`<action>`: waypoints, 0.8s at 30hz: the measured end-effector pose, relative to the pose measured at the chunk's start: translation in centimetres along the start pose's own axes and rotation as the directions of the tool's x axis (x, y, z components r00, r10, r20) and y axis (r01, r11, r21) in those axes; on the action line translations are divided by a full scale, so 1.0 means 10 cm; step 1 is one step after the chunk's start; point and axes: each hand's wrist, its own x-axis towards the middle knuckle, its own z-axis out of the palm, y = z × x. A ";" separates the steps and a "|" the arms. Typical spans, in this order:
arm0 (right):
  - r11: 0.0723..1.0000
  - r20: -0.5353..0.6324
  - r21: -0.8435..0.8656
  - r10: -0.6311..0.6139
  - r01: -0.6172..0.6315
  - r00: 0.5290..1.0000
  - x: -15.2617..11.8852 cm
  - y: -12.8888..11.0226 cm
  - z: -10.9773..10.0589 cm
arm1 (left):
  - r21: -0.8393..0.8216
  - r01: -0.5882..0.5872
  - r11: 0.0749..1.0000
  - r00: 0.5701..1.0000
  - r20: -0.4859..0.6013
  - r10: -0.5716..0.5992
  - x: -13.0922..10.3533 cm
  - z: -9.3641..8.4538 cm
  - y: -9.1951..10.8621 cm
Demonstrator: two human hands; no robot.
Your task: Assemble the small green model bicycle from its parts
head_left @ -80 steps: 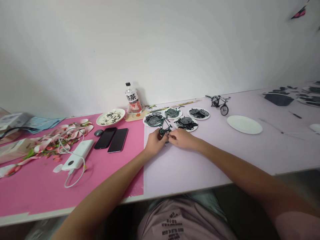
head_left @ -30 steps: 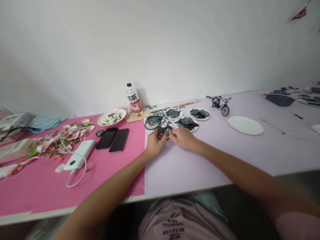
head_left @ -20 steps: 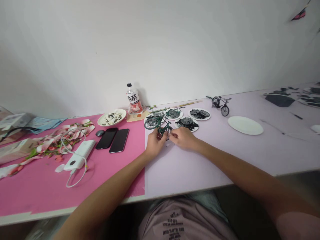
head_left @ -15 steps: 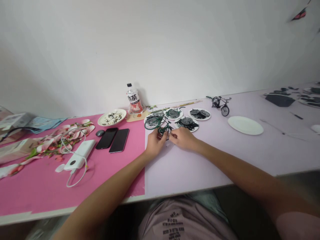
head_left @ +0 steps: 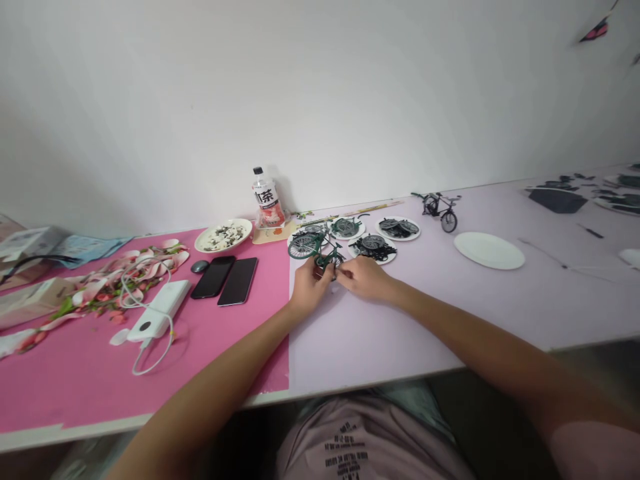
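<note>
A small green model bicycle (head_left: 305, 245) is held at the middle of the table, its large wheel pointing left. My left hand (head_left: 311, 283) grips its lower frame between thumb and fingers. Close beside it on the right, my right hand (head_left: 367, 277) is closed in a pinch at the bicycle's right-hand wheel; what lies between those fingertips is too small to make out. Just behind the hands are white plates of dark wheels and parts, among them a near plate (head_left: 393, 257) and one farther right (head_left: 418, 233).
Another model bicycle (head_left: 440, 208) stands near the wall, with an oval white plate (head_left: 490, 251) to its right. At left are two phones (head_left: 238, 281), a white power bank (head_left: 160, 310) with a cable, artificial flowers (head_left: 137, 280) and a bottle (head_left: 269, 202).
The right fingers have shifted very slightly at the bicycle's right-hand wheel. Both hands otherwise keep their places, and the view has moved a little.
</note>
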 end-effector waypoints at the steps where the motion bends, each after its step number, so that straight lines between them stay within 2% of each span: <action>1: 1.000 0.004 -0.006 0.002 -0.002 1.000 0.00 0.00 0.00 | -0.001 0.002 1.000 1.000 -0.002 -0.002 0.00 0.00 0.00; 12: 0.998 0.027 -0.016 0.055 -0.054 0.998 0.02 -0.03 -0.02 | -0.015 0.004 1.000 1.000 0.002 -0.004 0.00 0.01 -0.03; 24: 0.999 0.009 -0.029 -0.019 0.020 1.000 0.01 0.01 0.05 | -0.011 0.020 1.000 1.000 0.004 -0.020 0.00 0.01 -0.04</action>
